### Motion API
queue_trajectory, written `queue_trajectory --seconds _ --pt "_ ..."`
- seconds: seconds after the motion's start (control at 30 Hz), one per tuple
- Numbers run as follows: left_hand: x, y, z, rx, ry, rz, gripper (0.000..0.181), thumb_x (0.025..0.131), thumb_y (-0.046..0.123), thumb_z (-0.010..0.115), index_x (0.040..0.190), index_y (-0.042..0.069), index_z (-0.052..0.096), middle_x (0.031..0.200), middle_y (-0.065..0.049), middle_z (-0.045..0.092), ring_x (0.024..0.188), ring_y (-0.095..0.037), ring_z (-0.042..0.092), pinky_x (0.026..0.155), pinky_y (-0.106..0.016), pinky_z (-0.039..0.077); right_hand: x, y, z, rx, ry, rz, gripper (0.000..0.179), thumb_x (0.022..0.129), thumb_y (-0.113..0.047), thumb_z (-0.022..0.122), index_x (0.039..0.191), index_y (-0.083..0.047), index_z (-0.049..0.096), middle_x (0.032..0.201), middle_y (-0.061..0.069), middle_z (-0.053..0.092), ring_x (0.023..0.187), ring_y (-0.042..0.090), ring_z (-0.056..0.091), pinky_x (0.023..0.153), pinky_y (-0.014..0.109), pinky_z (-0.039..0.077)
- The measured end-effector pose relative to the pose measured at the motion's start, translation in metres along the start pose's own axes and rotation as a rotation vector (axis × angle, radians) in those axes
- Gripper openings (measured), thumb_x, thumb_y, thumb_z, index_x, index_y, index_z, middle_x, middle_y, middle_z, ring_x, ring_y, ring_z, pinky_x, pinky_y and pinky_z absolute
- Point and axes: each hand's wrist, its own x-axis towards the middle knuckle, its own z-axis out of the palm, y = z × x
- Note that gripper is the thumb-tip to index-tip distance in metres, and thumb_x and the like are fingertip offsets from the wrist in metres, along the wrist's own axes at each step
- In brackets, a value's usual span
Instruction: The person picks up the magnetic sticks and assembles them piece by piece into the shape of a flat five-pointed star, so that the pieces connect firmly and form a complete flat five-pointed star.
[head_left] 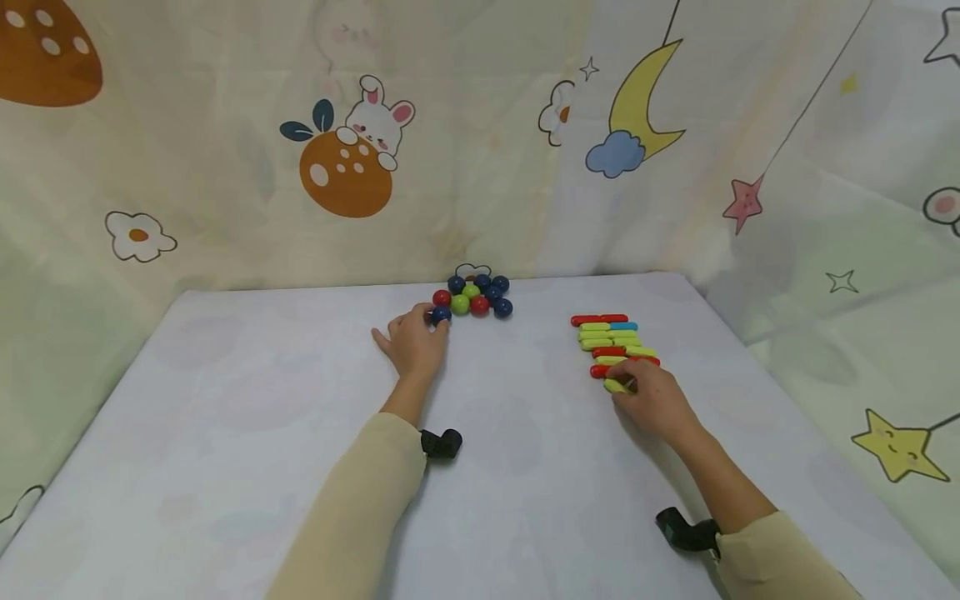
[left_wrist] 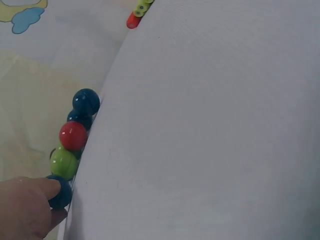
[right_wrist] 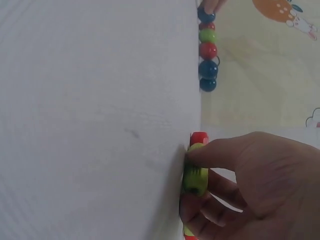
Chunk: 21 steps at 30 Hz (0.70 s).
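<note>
My left hand pinches a dark blue ball between thumb and fingers, at the near left of a cluster of shiny balls. In the left wrist view that blue ball sits beside a green ball. At the right, my right hand pinches a short yellow-green cylinder, just in front of the nearest red cylinder in a stack of rows. The right wrist view shows the yellow-green cylinder between thumb and fingers, a dark hole in its end.
Red balls, green ones and several blue balls lie close together near the back edge of the white table. Rows of red, yellow-green and blue cylinders extend behind the right hand. A patterned cloth hangs behind the table.
</note>
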Motion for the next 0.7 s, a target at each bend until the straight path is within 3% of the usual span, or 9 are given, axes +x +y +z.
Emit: queue_trajectory --seconds 0.5,0.7 --pt "-0.008 -0.018 -0.020 -0.046 -0.149 0.120 0.035 0.098 0.026 0.067 0.130 0.012 0.067 0.122 -0.010 0.074 0.129 -0.035 0.056 0.126 -0.065 -0.005 0.001 -0.009 0.010 0.101 0.012 -0.052 0.028 0.094 -0.008 0.072 0.121 -0.004 0.071 0.121 0.016 0.071 0.104 0.031 0.065 0.093 0.049 0.059" --pt "-0.010 -0.027 -0.030 -0.094 -0.191 0.204 0.034 0.096 0.022 0.070 0.128 0.009 0.068 0.119 -0.012 0.076 0.130 -0.033 0.061 0.128 -0.061 0.000 0.005 -0.018 0.010 0.164 0.006 -0.070 0.029 0.094 -0.008 0.073 0.123 -0.005 0.070 0.122 0.016 0.071 0.109 0.033 0.066 0.096 0.051 0.058"
